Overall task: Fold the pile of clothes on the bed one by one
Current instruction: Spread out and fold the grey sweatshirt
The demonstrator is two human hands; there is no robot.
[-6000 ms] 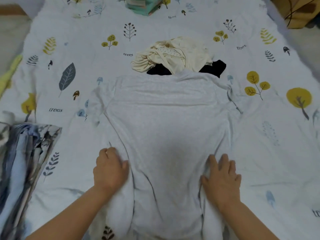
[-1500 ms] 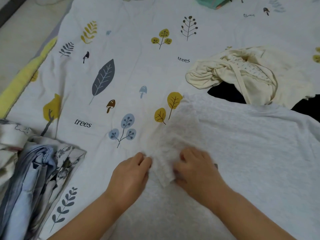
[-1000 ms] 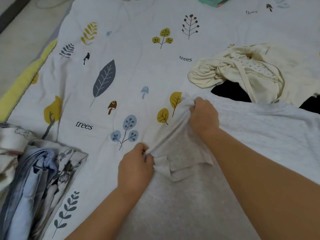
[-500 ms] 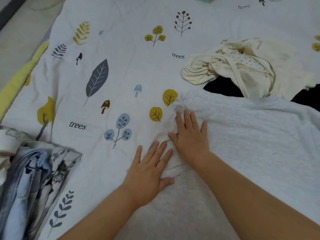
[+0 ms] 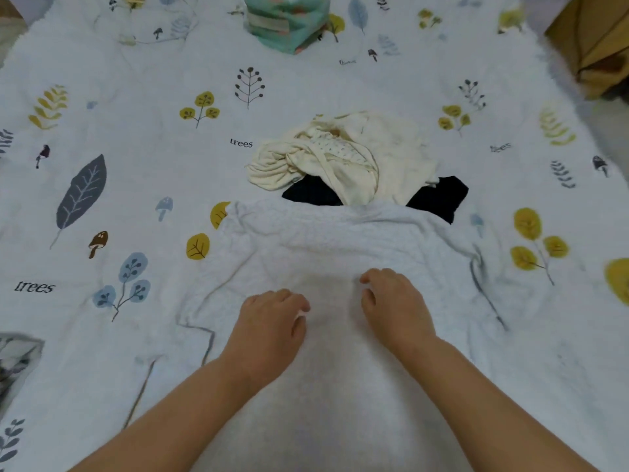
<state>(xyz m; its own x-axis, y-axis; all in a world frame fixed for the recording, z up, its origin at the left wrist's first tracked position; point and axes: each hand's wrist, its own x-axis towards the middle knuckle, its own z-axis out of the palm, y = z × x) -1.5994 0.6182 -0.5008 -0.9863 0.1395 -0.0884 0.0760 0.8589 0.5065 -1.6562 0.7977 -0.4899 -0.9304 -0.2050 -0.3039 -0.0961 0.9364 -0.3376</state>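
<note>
Pale grey knit top lies flat on the leaf-print white bedsheet; its near end runs off the bottom edge. Left hand and right hand are over its middle, fingers loosely curled, nothing pinched; contact with the fabric is unclear. Crumpled cream garment lies on a mostly hidden black garment, just beyond the top's far edge. Folded teal bundle and patterned fabric are cut off.

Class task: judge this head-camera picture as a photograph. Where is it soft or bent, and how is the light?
Head view: light is soft and even, no glare; faint shadow lies on the grey shirt between the hands; the bedsheet print blurs and curves toward the edges, wide-angle bending; the cream clothes look mildly washed out.
</note>
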